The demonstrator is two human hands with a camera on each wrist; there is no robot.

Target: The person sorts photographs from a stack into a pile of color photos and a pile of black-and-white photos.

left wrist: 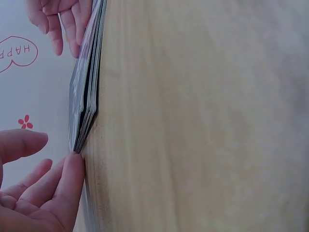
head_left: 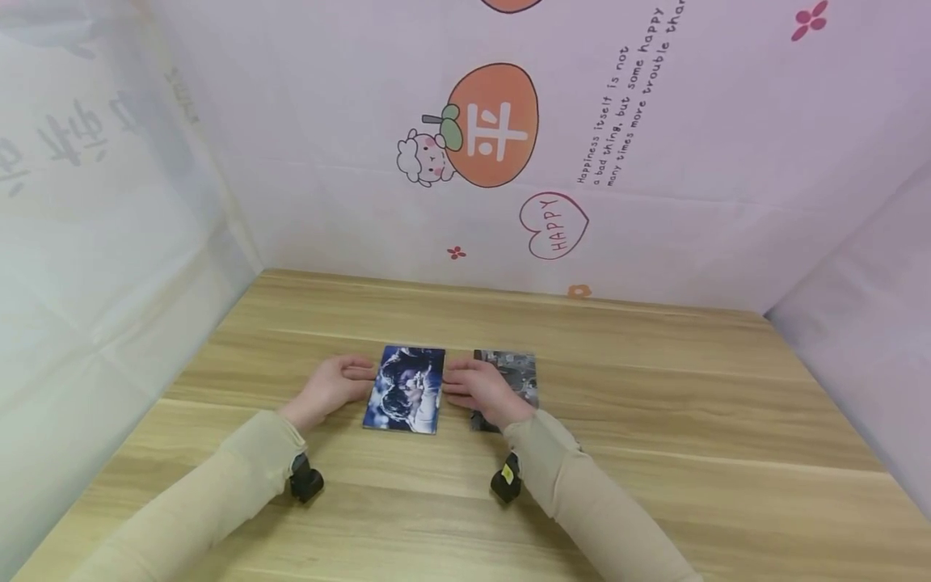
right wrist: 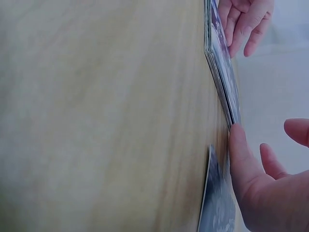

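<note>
Head view: a blue-printed photo-card stack (head_left: 405, 390) lies on the wood-grain table (head_left: 378, 517) between left hand (head_left: 336, 388) and right hand (head_left: 486, 390), the right partly hiding a grey photo card (head_left: 522, 373); left wrist view: fingers extended, thumb apart, touching the stack's edge; right wrist view: likewise spread, touching the opposite edge.

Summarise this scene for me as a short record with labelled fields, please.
Surface: wood-grain table
Left hand: fingers touch the near side of the card stack
Right hand: fingers touch the stack's opposite side
Card stack: several layers, blue-toned picture on top
Grey card: apart from the stack, partly hidden by the right hand
Backdrop: pale, printed
</note>
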